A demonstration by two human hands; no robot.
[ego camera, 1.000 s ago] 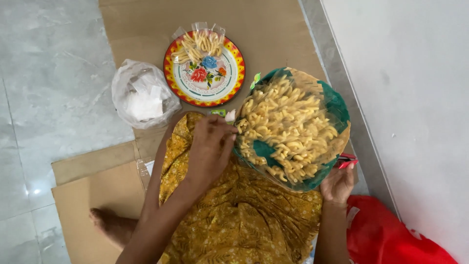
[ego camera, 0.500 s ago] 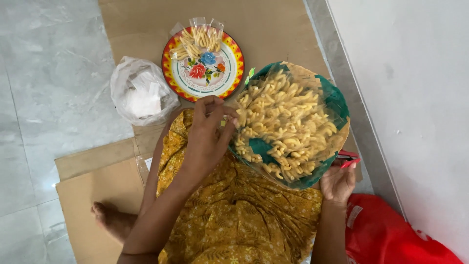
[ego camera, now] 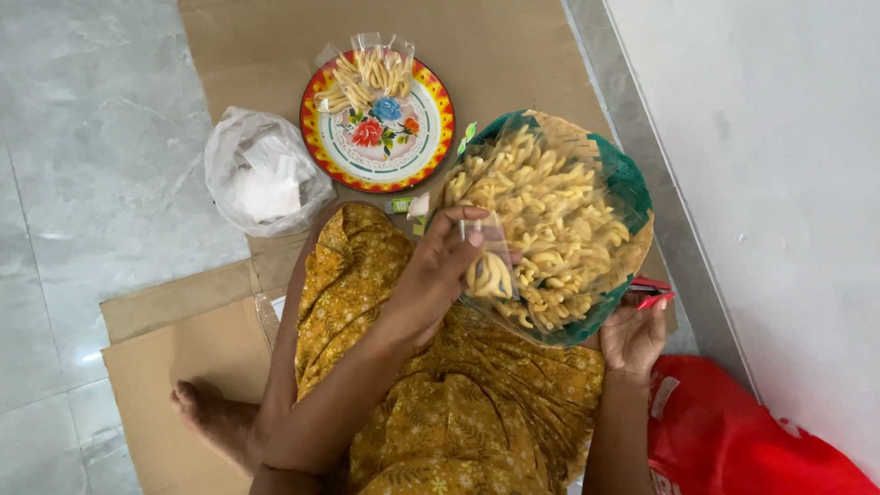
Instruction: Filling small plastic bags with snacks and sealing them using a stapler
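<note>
My left hand (ego camera: 438, 268) holds a small clear plastic bag (ego camera: 490, 266) with a few pale yellow snack pieces in it, over the near edge of a large green basket (ego camera: 623, 179) heaped with the same pieces. My right hand (ego camera: 632, 332) rests under the basket's right rim, fingers curled, with a red object (ego camera: 653, 293) at its fingertips. A round floral plate (ego camera: 378, 137) beyond my knee carries several filled clear packets (ego camera: 367, 73) at its far side.
A crumpled white plastic bag (ego camera: 261, 174) lies left of the plate. Brown cardboard sheets (ego camera: 183, 339) cover the grey marble floor (ego camera: 82, 137). A white wall (ego camera: 779, 183) runs along the right. A red bag (ego camera: 733, 440) lies at lower right. My lap is covered in yellow patterned cloth (ego camera: 440, 403).
My left hand has moved from the basket's left edge toward the heap, and a small clear bag with a few pieces now shows in it. The view has shifted slightly.
</note>
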